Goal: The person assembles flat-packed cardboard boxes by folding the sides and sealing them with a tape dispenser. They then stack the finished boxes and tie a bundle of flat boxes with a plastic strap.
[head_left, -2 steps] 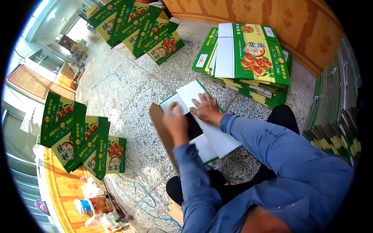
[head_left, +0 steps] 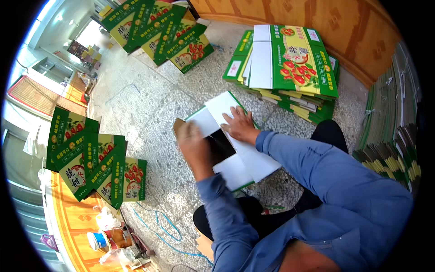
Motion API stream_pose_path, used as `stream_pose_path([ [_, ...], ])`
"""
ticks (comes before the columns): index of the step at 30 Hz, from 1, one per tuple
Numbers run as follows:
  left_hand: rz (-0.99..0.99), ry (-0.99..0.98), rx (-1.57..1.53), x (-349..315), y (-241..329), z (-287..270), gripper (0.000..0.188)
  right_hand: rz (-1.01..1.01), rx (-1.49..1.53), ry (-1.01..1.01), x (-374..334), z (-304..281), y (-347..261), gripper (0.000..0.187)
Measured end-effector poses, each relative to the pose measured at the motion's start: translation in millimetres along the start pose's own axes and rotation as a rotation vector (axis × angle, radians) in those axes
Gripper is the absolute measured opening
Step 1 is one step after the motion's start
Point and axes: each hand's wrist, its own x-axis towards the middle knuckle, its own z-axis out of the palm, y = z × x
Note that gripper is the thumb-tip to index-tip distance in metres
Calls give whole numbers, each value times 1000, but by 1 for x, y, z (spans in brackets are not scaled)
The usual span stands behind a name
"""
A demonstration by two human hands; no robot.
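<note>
In front of my knees a carton point(head_left: 235, 171) rests on the floor, its white inner flaps showing and a dark opening point(head_left: 221, 147) between them. My right hand point(head_left: 241, 127) lies on the long white flap point(head_left: 223, 105) at its right side, fingers spread and nothing held. Over the left side of the opening is my left hand point(head_left: 192, 147), its fingers smeared by motion. Beside those fingers a corner of a brown cardboard flap point(head_left: 178, 127) shows; the rest of that flap is hidden or blurred, and whether I grip it is unclear.
Flat printed green and yellow cartons point(head_left: 297, 63) are piled ahead on the right. Folded cartons stand in groups at far left point(head_left: 158, 34) and left point(head_left: 90, 158). Bundled cardboard sheets point(head_left: 385, 118) line the right side. Blue string point(head_left: 170, 231) trails over the speckled floor.
My left hand has moved left, away from the white flaps to the brown flap's side. More of the dark opening shows and less of the brown flap. My right hand stays nearly in place.
</note>
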Motion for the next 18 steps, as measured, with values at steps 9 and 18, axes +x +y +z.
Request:
stream_pose_path([
  [9, -81, -780, 765, -66, -29, 14, 54, -84, -29, -139, -6, -8, 16, 50],
  [18, -116, -669, 686, -44, -48, 33, 65, -129, -181, -78, -12, -3, 10, 47],
])
